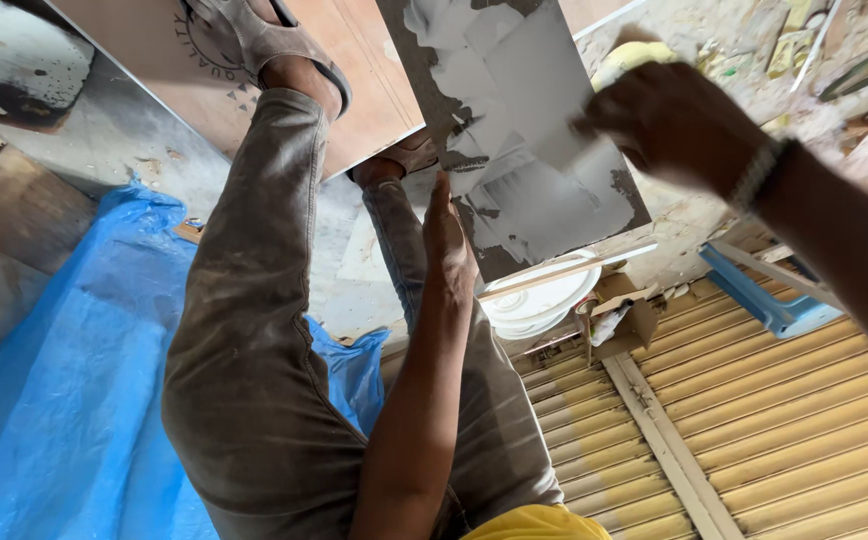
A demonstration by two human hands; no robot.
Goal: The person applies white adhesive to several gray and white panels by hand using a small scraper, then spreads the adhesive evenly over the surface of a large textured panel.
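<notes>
While beside sandals [284, 45]: white bucket [539, 300].

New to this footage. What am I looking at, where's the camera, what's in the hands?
There is no machine here: a person works with two bare hands, and the single picture comes from a camera worn on their head, looking down past their own legs in grey-brown trousers and brown sandals.

The left hand lies flat along the edge of a dark grey square board partly coated with whitish paste, steadying it. The right hand, with a bracelet at the wrist, is blurred over the board's upper right part; what it holds, if anything, cannot be made out.

Around: a blue plastic sheet on the floor, a plywood panel under the feet, a white round bucket lid, a small open cardboard box and a tan ribbed metal shutter.
</notes>
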